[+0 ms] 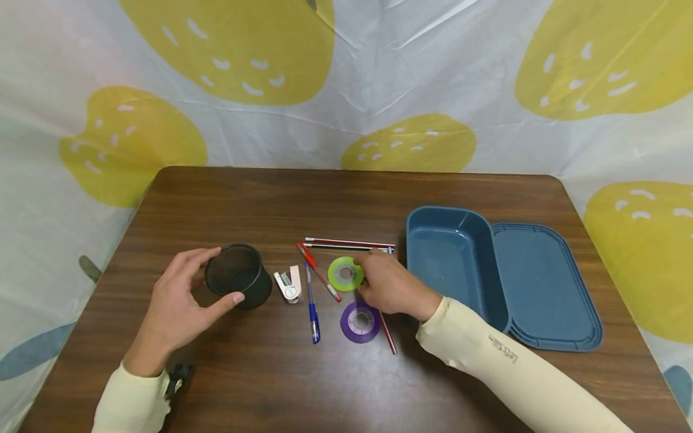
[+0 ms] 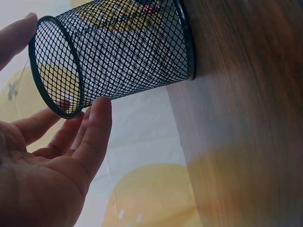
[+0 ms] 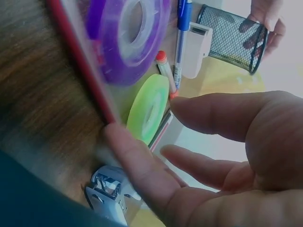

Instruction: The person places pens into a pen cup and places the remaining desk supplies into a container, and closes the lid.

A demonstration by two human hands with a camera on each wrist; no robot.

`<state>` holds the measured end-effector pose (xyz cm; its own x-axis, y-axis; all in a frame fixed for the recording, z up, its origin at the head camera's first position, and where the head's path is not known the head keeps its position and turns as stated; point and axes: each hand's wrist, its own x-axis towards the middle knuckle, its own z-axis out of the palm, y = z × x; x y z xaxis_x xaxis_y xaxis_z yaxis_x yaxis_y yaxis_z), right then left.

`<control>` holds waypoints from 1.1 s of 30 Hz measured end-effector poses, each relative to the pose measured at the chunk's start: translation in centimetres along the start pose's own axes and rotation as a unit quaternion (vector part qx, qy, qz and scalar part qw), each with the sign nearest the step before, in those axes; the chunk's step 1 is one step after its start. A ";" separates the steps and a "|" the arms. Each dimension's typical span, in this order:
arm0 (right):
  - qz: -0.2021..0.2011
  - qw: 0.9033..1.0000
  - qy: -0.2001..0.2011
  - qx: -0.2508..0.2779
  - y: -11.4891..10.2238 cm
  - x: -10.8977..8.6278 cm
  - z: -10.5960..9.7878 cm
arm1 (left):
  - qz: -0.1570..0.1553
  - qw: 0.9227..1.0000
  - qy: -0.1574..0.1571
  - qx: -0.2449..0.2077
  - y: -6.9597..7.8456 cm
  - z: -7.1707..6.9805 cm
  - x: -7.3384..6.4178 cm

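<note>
My left hand [image 1: 181, 300] holds a black mesh pen cup [image 2: 128, 47] at its rim, thumb on one side and fingers on the other; the cup stands upright on the table. My right hand [image 1: 392, 282] is low over the table, beside a green tape roll [image 1: 345, 274]. In the right wrist view its thumb and fingers are apart, and one fingertip touches or nearly touches a red pencil [image 3: 85, 61]. A purple tape roll [image 1: 360, 322] lies just nearer. Near that hand, a white and metal item [image 3: 108, 194] shows partly, its kind unclear.
Between the hands lie a small white-and-pink stapler [image 1: 290, 284], a blue pen [image 1: 313, 316] and a red pen [image 1: 322, 273]. Pencils [image 1: 346, 242] lie behind. A blue box [image 1: 449, 258] stands at right, with its lid [image 1: 547, 282] beside it.
</note>
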<state>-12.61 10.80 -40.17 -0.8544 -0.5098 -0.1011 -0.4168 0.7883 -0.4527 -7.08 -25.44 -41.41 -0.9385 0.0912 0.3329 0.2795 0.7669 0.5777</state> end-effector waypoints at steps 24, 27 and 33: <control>0.005 0.998 0.005 0.069 0.8 1.3 0.2 | -0.005 1.000 -0.003 0.003 -0.1 0.3 0.0; 0.013 0.996 0.001 0.086 0.8 1.4 0.5 | -0.006 1.000 -0.005 0.000 -0.1 0.3 0.0; 0.024 0.996 0.004 0.089 0.8 1.4 1.0 | -0.006 1.000 -0.006 -0.005 -0.1 0.3 0.0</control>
<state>-13.85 10.31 -41.54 -0.8753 -0.4687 -0.1194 -0.3133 0.7376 -0.5982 -7.16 -25.33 -41.67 -0.9442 0.0887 0.3173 0.2696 0.7614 0.5896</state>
